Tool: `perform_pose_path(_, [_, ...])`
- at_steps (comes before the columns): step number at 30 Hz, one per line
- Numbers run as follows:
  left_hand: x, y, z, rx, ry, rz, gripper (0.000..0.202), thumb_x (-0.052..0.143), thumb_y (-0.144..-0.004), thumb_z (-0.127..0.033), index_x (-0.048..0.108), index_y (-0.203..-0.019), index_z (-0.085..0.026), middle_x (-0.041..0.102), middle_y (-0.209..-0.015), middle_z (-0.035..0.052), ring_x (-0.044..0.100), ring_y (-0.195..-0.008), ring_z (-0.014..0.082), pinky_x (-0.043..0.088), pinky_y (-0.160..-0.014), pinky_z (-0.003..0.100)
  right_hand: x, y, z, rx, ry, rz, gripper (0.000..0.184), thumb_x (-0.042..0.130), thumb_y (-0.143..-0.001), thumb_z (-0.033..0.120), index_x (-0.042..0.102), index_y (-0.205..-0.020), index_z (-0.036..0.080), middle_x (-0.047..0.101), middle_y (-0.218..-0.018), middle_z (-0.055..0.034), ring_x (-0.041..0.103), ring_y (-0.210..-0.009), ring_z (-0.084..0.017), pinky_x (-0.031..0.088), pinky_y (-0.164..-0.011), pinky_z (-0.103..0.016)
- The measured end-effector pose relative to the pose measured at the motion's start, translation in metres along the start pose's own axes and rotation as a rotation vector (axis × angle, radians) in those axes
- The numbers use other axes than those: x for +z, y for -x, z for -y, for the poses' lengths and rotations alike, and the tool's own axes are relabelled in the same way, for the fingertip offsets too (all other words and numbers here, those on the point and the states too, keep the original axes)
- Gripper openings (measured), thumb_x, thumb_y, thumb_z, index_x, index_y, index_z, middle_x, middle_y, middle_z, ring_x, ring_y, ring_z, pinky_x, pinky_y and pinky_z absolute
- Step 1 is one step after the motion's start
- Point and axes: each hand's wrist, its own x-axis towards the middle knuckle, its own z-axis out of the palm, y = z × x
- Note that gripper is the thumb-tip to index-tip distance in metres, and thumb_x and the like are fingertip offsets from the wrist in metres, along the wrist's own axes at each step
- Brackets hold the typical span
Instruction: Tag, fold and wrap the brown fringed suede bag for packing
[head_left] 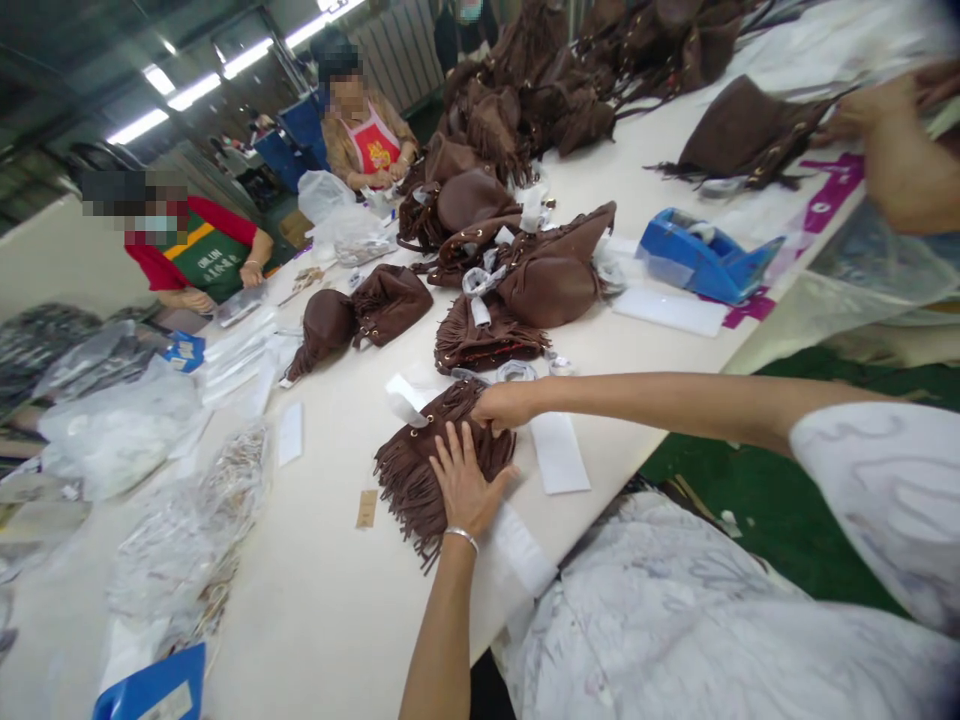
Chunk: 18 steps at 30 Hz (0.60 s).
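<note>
A brown fringed bag (409, 465) lies flat on the white table close to my body. Pressed on its front, fingers spread, is my left hand (466, 482), with a bracelet at the wrist. My right hand (504, 405) is closed at the bag's upper right edge; whatever its fingers pinch is hidden. White wrapping paper (406, 400) sticks out at the bag's top left. A white card (559, 453) rests to the right, and a small tan tag (366, 509) lies to the left.
More brown bags (551, 290) are heaped beyond my hands. A blue tape dispenser (705, 255) stands at the right, another blue object (154, 690) at lower left. Clear plastic bags (120, 425) cover the left side. Co-workers (214, 245) sit across the table; another person's arm (911, 150) reaches in at right.
</note>
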Motion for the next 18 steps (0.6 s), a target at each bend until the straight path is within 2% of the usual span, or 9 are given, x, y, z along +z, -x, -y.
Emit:
perform_pose_path(3, [0.002, -0.001, -0.001, -0.015, -0.044, 0.015, 0.106, 0.047, -0.077, -0.076, 0.01, -0.154, -0.013, 0.002, -0.163, 0.0141, -0.004, -0.148, 0.04, 0.01, -0.116, 0.064, -0.009, -0.023, 0.005, -0.009, -0.015, -0.069, 0.016, 0.068, -0.078, 0.016, 0.068, -0.094, 0.015, 0.068, -0.093, -0.0059, 0.06, -0.084, -0.018, 0.04, -0.069, -0.026])
perform_pose_path(5, [0.001, -0.001, -0.002, -0.029, -0.059, 0.022, 0.101, 0.044, -0.081, -0.074, 0.015, -0.153, -0.01, 0.006, -0.162, 0.0169, -0.002, -0.148, 0.04, 0.01, -0.117, 0.062, -0.009, -0.025, 0.009, 0.014, -0.012, -0.145, 0.022, 0.06, -0.085, 0.014, 0.064, -0.106, 0.015, 0.065, -0.109, -0.0094, 0.059, -0.095, -0.019, 0.04, -0.074, -0.027])
perform_pose_path(8, [-0.001, 0.0, -0.005, -0.029, -0.047, 0.001, 0.092, 0.042, -0.085, -0.07, 0.017, -0.154, -0.013, 0.006, -0.162, 0.0156, 0.0, -0.148, 0.0397, 0.011, -0.117, 0.061, 0.004, 0.0, 0.013, 0.179, -0.016, -0.323, 0.026, 0.044, -0.094, 0.015, 0.056, -0.118, 0.013, 0.058, -0.121, -0.0142, 0.057, -0.101, -0.021, 0.041, -0.077, -0.029])
perform_pose_path(10, [-0.004, 0.0, -0.006, -0.017, -0.017, -0.022, 0.087, 0.041, -0.087, -0.068, 0.018, -0.154, -0.017, 0.004, -0.163, 0.0128, -0.001, -0.148, 0.0392, 0.011, -0.118, 0.061, 0.022, 0.029, 0.016, 0.351, -0.059, -0.417, 0.021, 0.042, -0.097, 0.019, 0.056, -0.112, 0.014, 0.061, -0.111, -0.0121, 0.059, -0.095, -0.021, 0.042, -0.077, -0.03])
perform_pose_path(12, [-0.004, 0.0, -0.006, -0.017, 0.021, -0.031, 0.08, 0.039, -0.09, -0.063, 0.019, -0.154, -0.019, 0.005, -0.163, 0.0107, -0.001, -0.149, 0.0377, 0.011, -0.118, 0.061, 0.042, 0.056, 0.021, 0.448, -0.104, -0.414, 0.016, 0.049, -0.095, 0.025, 0.058, -0.106, 0.016, 0.063, -0.102, -0.0089, 0.061, -0.088, -0.021, 0.044, -0.075, -0.03])
perform_pose_path(13, [-0.004, 0.0, -0.005, -0.022, 0.04, -0.031, 0.075, 0.037, -0.092, -0.06, 0.02, -0.154, -0.021, 0.006, -0.163, 0.0098, 0.0, -0.149, 0.0366, 0.012, -0.118, 0.061, 0.052, 0.066, 0.025, 0.461, -0.111, -0.401, 0.019, 0.052, -0.094, 0.027, 0.057, -0.108, 0.016, 0.064, -0.102, -0.0091, 0.061, -0.089, -0.021, 0.045, -0.076, -0.031])
perform_pose_path(15, [-0.003, -0.001, -0.005, -0.038, 0.066, -0.032, 0.065, 0.032, -0.096, -0.053, 0.022, -0.153, -0.023, 0.009, -0.163, 0.0081, 0.001, -0.149, 0.0345, 0.013, -0.118, 0.061, 0.069, 0.074, 0.035, 0.432, -0.077, -0.421, 0.034, 0.058, -0.09, 0.03, 0.053, -0.121, 0.015, 0.061, -0.117, -0.0135, 0.06, -0.1, -0.025, 0.046, -0.081, -0.034])
perform_pose_path(18, [-0.001, -0.001, -0.003, -0.051, 0.081, -0.041, 0.058, 0.028, -0.098, -0.045, 0.025, -0.152, -0.025, 0.011, -0.162, 0.0064, 0.004, -0.15, 0.0316, 0.013, -0.118, 0.06, 0.084, 0.063, 0.052, 0.278, 0.035, -0.482, 0.065, 0.067, -0.082, 0.026, 0.04, -0.141, 0.015, 0.042, -0.145, -0.0183, 0.044, -0.126, -0.032, 0.039, -0.099, -0.044])
